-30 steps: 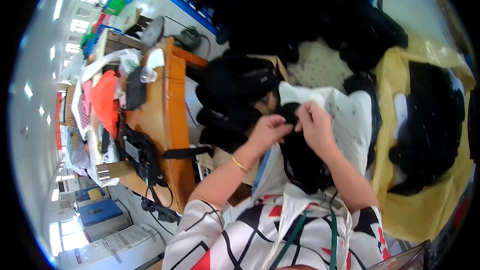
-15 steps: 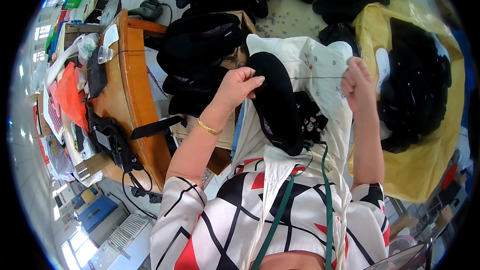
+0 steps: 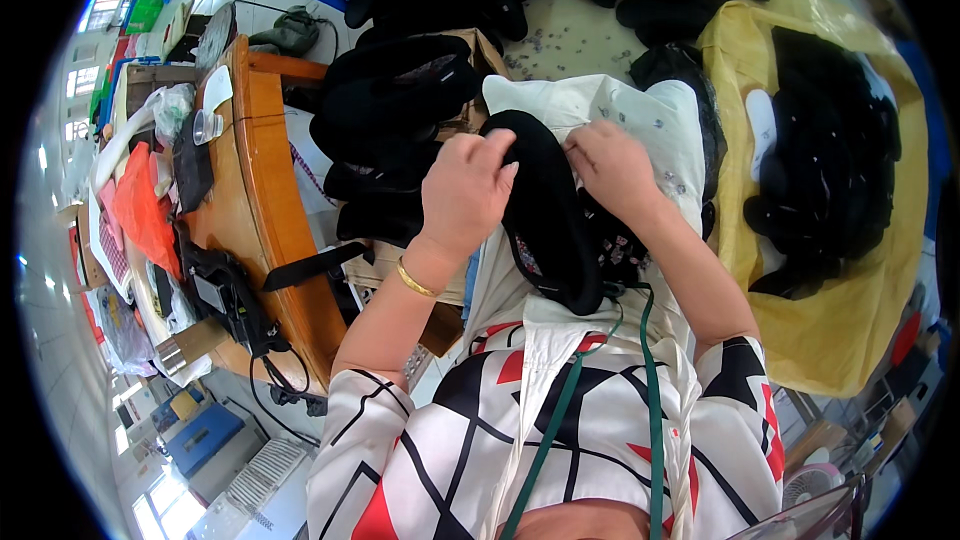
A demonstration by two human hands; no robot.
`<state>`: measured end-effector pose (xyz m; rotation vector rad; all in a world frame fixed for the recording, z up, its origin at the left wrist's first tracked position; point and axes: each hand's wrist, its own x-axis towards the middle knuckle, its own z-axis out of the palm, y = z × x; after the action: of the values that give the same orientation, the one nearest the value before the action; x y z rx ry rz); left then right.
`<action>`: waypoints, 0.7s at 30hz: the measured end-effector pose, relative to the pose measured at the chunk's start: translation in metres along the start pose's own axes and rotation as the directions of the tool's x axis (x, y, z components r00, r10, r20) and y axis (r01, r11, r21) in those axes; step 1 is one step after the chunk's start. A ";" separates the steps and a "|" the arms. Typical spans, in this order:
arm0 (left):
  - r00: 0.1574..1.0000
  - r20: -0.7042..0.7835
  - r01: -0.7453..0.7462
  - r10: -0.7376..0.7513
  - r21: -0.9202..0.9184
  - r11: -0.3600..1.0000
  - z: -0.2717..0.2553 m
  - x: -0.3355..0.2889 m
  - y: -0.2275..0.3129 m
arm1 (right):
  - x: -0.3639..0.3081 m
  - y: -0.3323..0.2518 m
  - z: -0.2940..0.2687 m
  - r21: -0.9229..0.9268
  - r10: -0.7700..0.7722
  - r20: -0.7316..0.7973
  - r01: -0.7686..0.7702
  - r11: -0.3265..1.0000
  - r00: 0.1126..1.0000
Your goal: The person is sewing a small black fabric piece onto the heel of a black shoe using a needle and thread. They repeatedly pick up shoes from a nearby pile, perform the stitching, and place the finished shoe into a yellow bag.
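Note:
A black soft cloth shoe (image 3: 548, 205) lies lengthwise over the cream apron (image 3: 535, 95) on my lap, a bit of patterned lining showing at its left side. At its far left edge my left hand (image 3: 463, 190) is closed, thumb and fingertips pinching the shoe. My right hand (image 3: 612, 168) is just right of the shoe's far part, fingers curled and pinched together; what they hold is too small to make out. Beside the shoe, below my right hand, lies dark fabric with small pale and pink spots (image 3: 622, 252).
Several black shoes (image 3: 400, 90) are piled on a carton at the left, near a wooden table (image 3: 265, 160) holding a black bag (image 3: 225, 285) and plastic bags. At the right stands a yellow sack (image 3: 735, 290) filled with black shoes. More black items lie at the far side.
My right hand has come in leftward from the right side to the shoe. The dark thread stretched between shoe and right hand no longer shows. My left hand has turned slightly, still at the shoe.

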<state>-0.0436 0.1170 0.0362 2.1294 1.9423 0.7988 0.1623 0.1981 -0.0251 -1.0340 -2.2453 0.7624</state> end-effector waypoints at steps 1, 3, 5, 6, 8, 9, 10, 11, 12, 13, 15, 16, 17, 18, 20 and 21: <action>0.995 0.040 -0.091 0.089 0.076 0.993 -0.002 -0.001 0.001 | 0.003 -0.001 0.000 0.026 0.026 -0.072 -0.025 0.999 0.997; 0.976 0.129 -0.195 0.177 0.152 0.969 -0.001 -0.006 0.000 | 0.011 -0.008 0.002 0.399 0.330 -0.105 -0.265 0.878 0.938; 0.986 0.121 -0.137 0.118 0.161 0.977 -0.002 -0.011 0.002 | 0.021 -0.021 0.002 0.685 0.472 -0.070 -0.302 0.663 0.879; 0.989 0.119 -0.110 0.091 0.162 0.981 -0.001 -0.012 0.003 | 0.024 -0.030 0.001 0.788 0.476 -0.063 -0.248 0.563 0.877; 0.992 0.112 -0.077 0.060 0.152 0.985 -0.001 -0.013 0.009 | 0.025 -0.045 0.008 0.925 0.482 0.008 -0.190 0.330 0.876; 0.994 0.105 -0.058 0.043 0.150 0.987 -0.002 -0.014 0.013 | 0.024 -0.052 0.015 0.960 0.477 0.073 -0.191 0.203 0.876; 0.993 0.116 -0.045 0.025 0.172 0.984 -0.001 -0.014 0.014 | 0.024 -0.058 0.019 0.979 0.463 0.138 -0.192 0.073 0.876; 0.992 0.126 -0.032 0.008 0.193 0.981 0.001 -0.015 0.013 | 0.023 -0.064 0.020 0.979 0.422 0.188 -0.204 -0.008 0.887; 0.991 0.130 -0.016 -0.013 0.217 0.976 0.003 -0.016 0.012 | 0.023 -0.067 0.020 0.971 0.404 0.237 -0.218 -0.094 0.884; 0.991 0.132 -0.008 -0.023 0.225 0.974 0.007 -0.019 0.008 | 0.023 -0.069 0.020 0.956 0.382 0.285 -0.232 -0.179 0.879; 0.991 0.130 0.009 -0.041 0.240 0.971 0.016 -0.023 -0.002 | 0.023 -0.077 0.015 0.936 0.365 0.324 -0.240 -0.256 0.873; 0.996 0.087 -0.034 0.016 0.205 0.978 0.017 -0.023 -0.006 | 0.021 -0.083 0.008 0.940 0.373 0.316 -0.234 -0.250 0.872; 0.996 0.044 -0.080 0.074 0.173 0.982 0.017 -0.023 -0.009 | 0.020 -0.091 0.000 0.943 0.382 0.308 -0.227 -0.243 0.871; 0.991 -0.004 -0.130 0.132 0.141 0.981 0.016 -0.020 -0.010 | 0.019 -0.097 -0.008 0.947 0.392 0.297 -0.218 -0.234 0.871; 0.983 0.001 -0.182 0.184 0.156 0.971 0.012 -0.012 -0.012 | 0.020 -0.107 -0.021 0.963 0.437 0.247 -0.171 -0.206 0.865; 0.977 0.004 -0.209 0.211 0.163 0.964 0.011 -0.006 -0.013 | 0.020 -0.110 -0.026 0.971 0.459 0.220 -0.146 -0.191 0.861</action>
<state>-0.0498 0.1155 0.0194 2.4649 1.8684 0.7109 0.1158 0.1610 0.0730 -0.6651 -0.4733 1.9924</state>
